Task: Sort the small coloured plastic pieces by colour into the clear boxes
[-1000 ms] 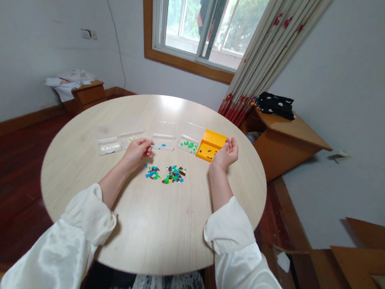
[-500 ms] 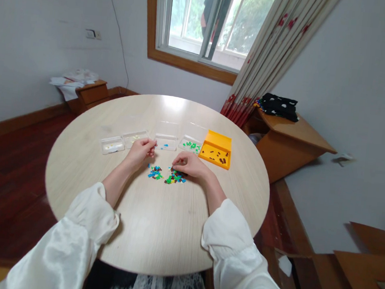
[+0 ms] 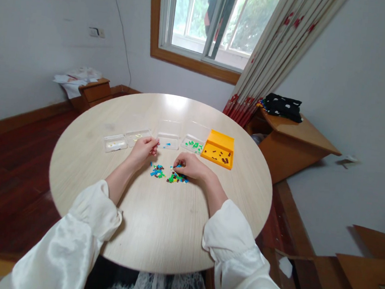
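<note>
Right grip (image 3: 192, 166) moved inward; brick pile (image 3: 172, 179) beneath.

Mid-frame, a round, pale wood-grain table (image 3: 157, 232) bears four clear plastic boxes (image 3: 115, 150), an open yellow plastic box (image 3: 222, 140) and, lower, two multicoloured piles of small pieces (image 3: 157, 173).

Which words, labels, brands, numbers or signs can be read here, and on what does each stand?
None: no word, label, brand, number or sign can be read.
The yellow box and round table show no legible lettering.
The loose pieces and white pile at back left are too small or blurred to tell.
</note>
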Demonstrator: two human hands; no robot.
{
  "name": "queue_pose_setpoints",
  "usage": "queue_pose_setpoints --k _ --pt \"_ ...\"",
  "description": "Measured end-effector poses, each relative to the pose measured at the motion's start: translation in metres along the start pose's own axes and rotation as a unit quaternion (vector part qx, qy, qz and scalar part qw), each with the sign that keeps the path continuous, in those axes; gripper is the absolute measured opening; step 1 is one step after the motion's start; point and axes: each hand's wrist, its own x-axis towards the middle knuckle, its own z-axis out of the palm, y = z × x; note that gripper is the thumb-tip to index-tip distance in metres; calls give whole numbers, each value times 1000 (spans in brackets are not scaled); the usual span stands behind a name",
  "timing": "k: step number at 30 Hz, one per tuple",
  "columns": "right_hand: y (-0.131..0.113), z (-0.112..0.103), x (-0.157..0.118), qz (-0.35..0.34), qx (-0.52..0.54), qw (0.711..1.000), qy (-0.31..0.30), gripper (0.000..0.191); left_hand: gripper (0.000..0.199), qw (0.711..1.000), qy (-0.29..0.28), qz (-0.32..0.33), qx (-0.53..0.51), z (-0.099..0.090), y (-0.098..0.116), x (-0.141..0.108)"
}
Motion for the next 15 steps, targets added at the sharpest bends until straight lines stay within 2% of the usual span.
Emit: queue_pose_setpoints --k 4,9,12,15 --pt "3 5 3 3 31 999 41 4 21 1000 5 -3 1 0 1 0" --pt "6 10 9 14 91 986 141 8 24 1000 -15 -3 3 -1 -1 1" --pt "2 11 11 8 133 974 185 6 29 999 -41 -15 0 -1 -3 0" --pt "-3 12 11 -9 145 969 200 4 34 995 -93 -33 22 1 -5 -1"
